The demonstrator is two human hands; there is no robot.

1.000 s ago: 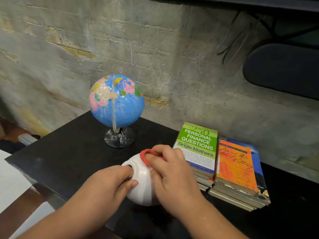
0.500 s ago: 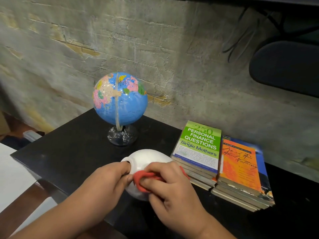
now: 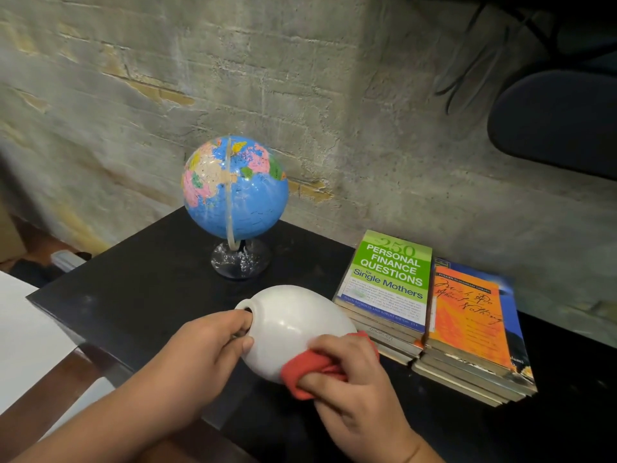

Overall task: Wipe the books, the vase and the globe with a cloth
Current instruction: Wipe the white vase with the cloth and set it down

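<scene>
A white vase (image 3: 293,324) lies tilted on its side above the black table (image 3: 133,289), its mouth to the left. My left hand (image 3: 203,352) grips it at the neck, thumb by the opening. My right hand (image 3: 354,382) holds a red cloth (image 3: 309,370) bunched against the vase's lower right side. A blue globe (image 3: 235,188) on a clear stand sits behind the vase. Two stacks of books (image 3: 430,315) lie to the right, one topped by a green cover, the other by an orange one.
A rough brick wall (image 3: 300,95) runs behind the table. A dark rounded chair back (image 3: 554,121) is at the upper right. The table's left edge drops off to a white surface (image 3: 23,329) and a brown floor.
My right hand has slid the red cloth from the vase's upper part down to its lower right side. The vase's white body now shows more. My left hand keeps its hold at the neck.
</scene>
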